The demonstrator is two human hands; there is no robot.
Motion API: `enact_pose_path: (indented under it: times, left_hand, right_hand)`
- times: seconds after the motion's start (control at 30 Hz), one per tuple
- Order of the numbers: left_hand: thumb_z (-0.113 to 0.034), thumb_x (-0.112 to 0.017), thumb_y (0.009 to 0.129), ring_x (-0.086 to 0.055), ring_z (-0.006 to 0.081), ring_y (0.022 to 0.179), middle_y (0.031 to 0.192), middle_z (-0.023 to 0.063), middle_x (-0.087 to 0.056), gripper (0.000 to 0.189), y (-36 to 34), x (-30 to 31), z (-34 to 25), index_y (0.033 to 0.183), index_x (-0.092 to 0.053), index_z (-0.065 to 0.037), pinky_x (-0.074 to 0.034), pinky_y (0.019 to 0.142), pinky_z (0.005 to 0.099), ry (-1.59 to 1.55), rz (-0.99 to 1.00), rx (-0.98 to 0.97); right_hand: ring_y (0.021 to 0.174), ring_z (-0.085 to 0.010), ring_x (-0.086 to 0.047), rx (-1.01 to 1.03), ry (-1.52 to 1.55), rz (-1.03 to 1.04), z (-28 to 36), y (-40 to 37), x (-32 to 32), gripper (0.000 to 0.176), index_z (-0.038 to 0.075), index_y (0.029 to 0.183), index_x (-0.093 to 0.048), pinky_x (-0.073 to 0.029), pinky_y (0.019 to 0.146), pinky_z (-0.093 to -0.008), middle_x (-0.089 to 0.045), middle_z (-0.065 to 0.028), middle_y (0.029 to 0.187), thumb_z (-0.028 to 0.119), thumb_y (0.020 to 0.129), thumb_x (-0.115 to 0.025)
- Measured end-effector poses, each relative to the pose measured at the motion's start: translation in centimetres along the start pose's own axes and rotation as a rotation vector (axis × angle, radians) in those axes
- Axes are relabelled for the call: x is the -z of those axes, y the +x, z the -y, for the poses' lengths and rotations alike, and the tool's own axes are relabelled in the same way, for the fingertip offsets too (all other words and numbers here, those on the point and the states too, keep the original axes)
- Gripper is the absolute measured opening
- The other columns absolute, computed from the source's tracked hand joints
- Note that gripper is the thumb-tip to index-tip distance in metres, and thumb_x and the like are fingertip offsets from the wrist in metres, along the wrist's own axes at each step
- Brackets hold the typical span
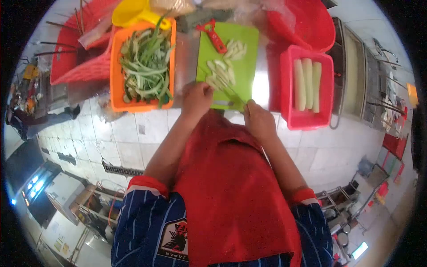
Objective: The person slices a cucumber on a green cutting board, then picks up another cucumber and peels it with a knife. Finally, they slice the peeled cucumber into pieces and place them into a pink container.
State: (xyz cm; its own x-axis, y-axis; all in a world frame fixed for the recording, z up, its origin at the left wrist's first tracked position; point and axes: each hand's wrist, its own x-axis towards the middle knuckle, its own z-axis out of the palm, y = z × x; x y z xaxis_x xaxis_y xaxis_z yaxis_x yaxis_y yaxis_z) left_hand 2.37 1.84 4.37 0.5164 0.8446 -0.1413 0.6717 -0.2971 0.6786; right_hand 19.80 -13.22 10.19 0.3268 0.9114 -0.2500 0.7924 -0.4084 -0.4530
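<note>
A green cutting board (247, 49) lies on the metal table, with pale green cut vegetable pieces (221, 74) on it. At the board's near left edge, my left hand (199, 99) is closed beside the pieces; what its fingers hold is too small to make out. My right hand (258, 116) wraps round the handle of a knife (234, 95), whose blade points up and left across the board toward the pieces. A red peeler (216, 41) rests on the board's far left part, with more cut pieces (235, 50) beside it.
On the left stands an orange basket (115, 75) of green peels, a yellow scoop (133, 12) at its far rim. A pink basket (307, 121) with peeled vegetables (308, 84) is on the right, a red basin (307, 26) behind it. A person (40, 120) is far left.
</note>
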Motion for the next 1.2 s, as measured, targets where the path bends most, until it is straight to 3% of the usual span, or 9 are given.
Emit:
enact_pose_path:
  times: [0.03,0.13,0.17,0.3,0.43,0.7,0.83,1.07,1.2]
  left_hand:
    - [-0.025,-0.068,0.088,-0.064,0.0421,0.096,0.101,0.022,-0.067,0.033,0.4,1.5,-1.5,0.11,-0.062,-0.002,-0.049,0.088,0.0485,0.04,0.189,0.189]
    - [-0.024,-0.072,0.085,-0.06,0.0401,0.109,0.117,0.0218,-0.062,0.046,0.5,1.7,-1.8,0.122,-0.055,-0.003,-0.048,0.09,0.0479,0.055,0.049,0.142]
    - [-0.02,-0.074,0.082,-0.053,0.0402,0.12,0.13,0.0228,-0.055,0.068,0.7,2.5,-2.3,0.139,-0.042,-0.004,-0.046,0.096,0.0477,-0.038,0.135,0.182]
    - [-0.011,-0.077,0.077,-0.049,0.0408,0.127,0.133,0.025,-0.054,0.088,1.8,0.8,-0.1,0.151,-0.028,-0.004,-0.04,0.106,0.0452,0.013,0.135,-0.064]
    - [-0.014,-0.079,0.076,-0.05,0.0405,0.124,0.132,0.0242,-0.053,0.09,4.0,1.2,-0.9,0.15,-0.029,-0.002,-0.039,0.106,0.0466,0.011,0.187,-0.041]
    - [-0.019,-0.083,0.07,-0.047,0.0405,0.121,0.124,0.0223,-0.049,0.091,6.2,2.8,-3.3,0.144,-0.036,0.002,-0.039,0.103,0.0483,0.461,0.182,-0.169]
    - [-0.025,-0.085,0.072,-0.047,0.0438,0.123,0.139,0.0244,-0.04,0.098,7.8,3.8,-4.4,0.147,-0.028,0.002,-0.041,0.101,0.0491,0.422,0.349,-0.185]
    - [-0.019,-0.082,0.074,-0.054,0.0422,0.117,0.131,0.0217,-0.043,0.088,10.3,3.6,-4.6,0.146,-0.033,-0.007,-0.048,0.092,0.0504,0.21,0.458,-0.2]
    - [-0.013,-0.078,0.078,-0.054,0.045,0.114,0.131,0.0219,-0.043,0.08,10.9,4.0,-4.4,0.145,-0.034,-0.007,-0.047,0.095,0.05,0.087,0.464,-0.269]
  right_hand:
    - [0.07,-0.0436,-0.063,-0.03,0.009,0.012,0.0,0.0,0.3,0.016,0.006,0.095,-0.051,-0.048,0.061,-0.0531,-0.064,-0.0226,0.076,0.021,0.097,-0.055]
    - [0.073,-0.0442,-0.063,-0.081,0.114,-0.092,-0.2,0.2,0.6,0.017,0.004,0.102,-0.052,-0.05,0.064,-0.0524,-0.065,-0.0228,0.08,0.021,0.097,-0.055]
    - [0.081,-0.0453,-0.063,-0.198,0.168,-0.009,0.1,0.4,1.4,0.018,0.003,0.103,-0.048,-0.05,0.072,-0.0552,-0.064,-0.0246,0.087,0.019,0.096,-0.054]
    - [0.091,-0.0466,-0.061,-0.234,0.238,-0.204,-2.1,2.7,-0.3,0.029,0.001,0.12,-0.046,-0.049,0.079,-0.0546,-0.061,-0.0292,0.097,0.014,0.095,-0.053]
    - [0.104,-0.0492,-0.055,-0.144,0.238,-0.338,-3.6,7.6,-1.0,0.036,-0.001,0.126,-0.046,-0.045,0.088,-0.0548,-0.056,-0.0319,0.112,0.007,0.091,-0.053]
    - [0.111,-0.0435,-0.052,-0.028,-0.099,-0.351,-1.7,15.2,1.2,0.04,0.0,0.127,-0.05,-0.043,0.096,-0.0528,-0.055,-0.0265,0.115,0.008,0.088,-0.052]
    - [0.125,-0.0428,-0.047,0.31,0.153,-0.396,0.4,18.0,0.1,0.041,0.004,0.127,-0.054,-0.037,0.108,-0.0506,-0.053,-0.0224,0.131,0.014,0.088,-0.056]
    - [0.131,-0.0425,-0.042,0.319,0.139,-0.281,-0.9,16.2,-2.3,0.05,0.003,0.131,-0.052,-0.031,0.114,-0.0519,-0.05,-0.0211,0.138,0.021,0.085,-0.061]
    - [0.135,-0.0448,-0.037,0.29,0.288,-0.248,0.1,13.7,-2.4,0.076,0.003,0.139,-0.045,-0.029,0.115,-0.0516,-0.04,-0.026,0.144,0.038,0.078,-0.073]
